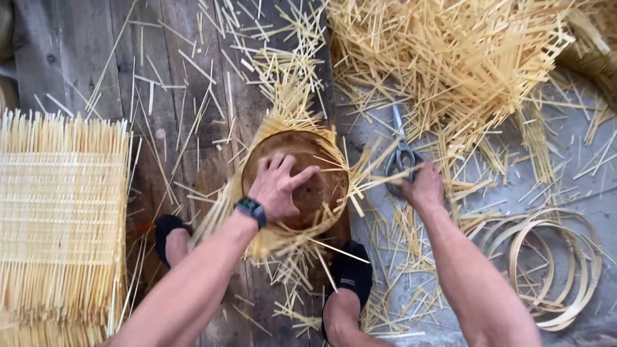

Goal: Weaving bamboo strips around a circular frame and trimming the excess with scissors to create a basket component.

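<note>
My left hand (277,185) presses flat on a round brown wooden mould (321,189), with thin bamboo strips (283,125) fanning out from under and around it. A dark watch sits on that wrist. My right hand (424,187) grips the handles of grey metal scissors (400,144), whose blades point away from me and lie among loose strips. My two feet in dark shoes (352,273) rest below the mould, one on each side.
A woven bamboo mat (61,212) lies at the left. A big heap of cut bamboo strips (450,58) fills the upper right. Several bamboo hoops (556,263) lie at the right. Dark wooden planks (83,58) cover the floor at the left, with grey concrete at the right.
</note>
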